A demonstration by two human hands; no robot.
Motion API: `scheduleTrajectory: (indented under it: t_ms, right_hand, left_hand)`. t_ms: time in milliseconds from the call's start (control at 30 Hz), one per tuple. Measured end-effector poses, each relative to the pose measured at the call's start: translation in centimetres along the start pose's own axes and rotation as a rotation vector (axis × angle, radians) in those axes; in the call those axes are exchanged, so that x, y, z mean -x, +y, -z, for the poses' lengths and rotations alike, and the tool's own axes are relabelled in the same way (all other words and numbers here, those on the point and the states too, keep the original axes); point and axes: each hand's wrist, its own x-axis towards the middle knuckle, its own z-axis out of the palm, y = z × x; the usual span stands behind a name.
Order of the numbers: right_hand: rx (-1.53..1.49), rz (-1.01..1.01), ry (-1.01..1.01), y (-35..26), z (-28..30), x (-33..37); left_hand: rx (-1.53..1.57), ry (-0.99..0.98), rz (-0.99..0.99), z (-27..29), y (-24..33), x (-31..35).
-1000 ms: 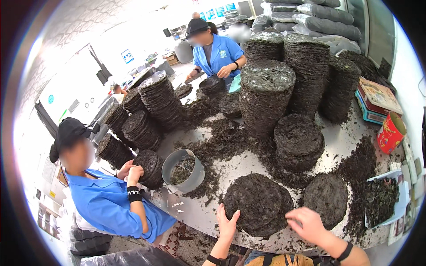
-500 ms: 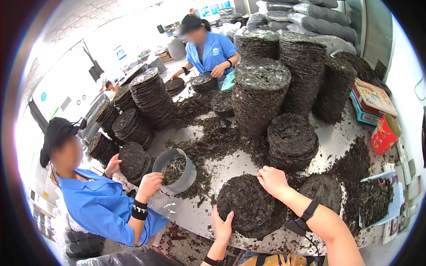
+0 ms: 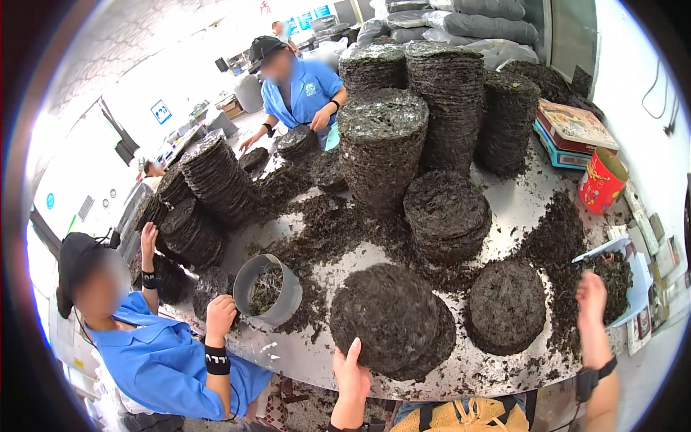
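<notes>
Left hand [image 3: 352, 374] closed on one dark disc [image 3: 385, 313], right hand [image 3: 592, 299], grip unclear, by one tray [image 3: 640, 286]

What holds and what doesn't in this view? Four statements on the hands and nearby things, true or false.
1. The left hand holds a dark disc at its near edge. True.
2. The red can stands next to the boxes. True.
3. The right hand touches the red can. False: it is at the left side of the pale tray.
4. The grey tub is empty. False: scraps lie inside.
</notes>
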Motion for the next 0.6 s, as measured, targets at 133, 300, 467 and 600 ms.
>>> scheduleTrajectory:
  t_ms: [133,300,467,600]
  right_hand:
    - [-0.356,-0.146,0.265,3.6,10.6,-4.2]
    - [-0.185,-0.164,-0.069,-0.7,1.0,4.1]
    - [-0.123,-0.249,-0.735,-5.0,-10.5,13.9]
    - [-0.082,-0.31,-0.788,-2.9,-13.0,14.6]
  left_hand:
    - [0.124,0.054,0.089,-1.4,0.3,0.3]
    - [0.162,0.0,0.114,-3.2,-0.5,1.5]
    - [0.07,-0.074,0.192,-5.4,-2.6,3.2]
    - [0.175,-0.281,0.323,-6.6,-3.5,4.3]
